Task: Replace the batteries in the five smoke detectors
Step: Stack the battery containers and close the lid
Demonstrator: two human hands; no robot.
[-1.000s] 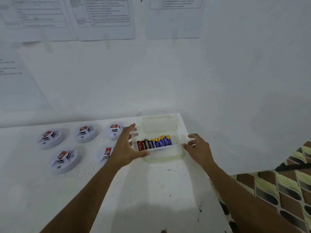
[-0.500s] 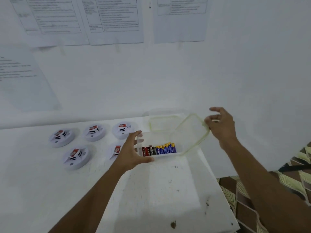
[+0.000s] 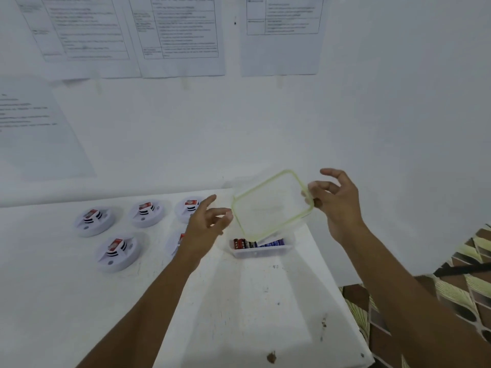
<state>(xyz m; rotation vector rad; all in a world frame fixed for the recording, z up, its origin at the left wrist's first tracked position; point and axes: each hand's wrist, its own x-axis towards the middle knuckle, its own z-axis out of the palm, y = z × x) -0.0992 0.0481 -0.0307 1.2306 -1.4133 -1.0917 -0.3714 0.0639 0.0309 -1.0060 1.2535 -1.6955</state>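
— Since a moment ago, we are raising the lid [image 3: 271,205] higher above the box [image 3: 261,253], and our left hand [image 3: 206,224] is now off the box.
— And the right hand [image 3: 337,205]?
— We are pinching the lid's right edge with it. Our left is hovering loose-fingered, holding nothing.
— And the batteries [image 3: 247,244]?
— Lying in the box below both hands, while the smoke detectors [image 3: 117,252] are sitting on the counter [image 3: 252,314], left of our left hand.

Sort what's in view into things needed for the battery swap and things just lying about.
For the job: smoke detectors; batteries in the clear box; its lid, pinched by the right hand.

Just there: printed sheets above the table; patterned floor.
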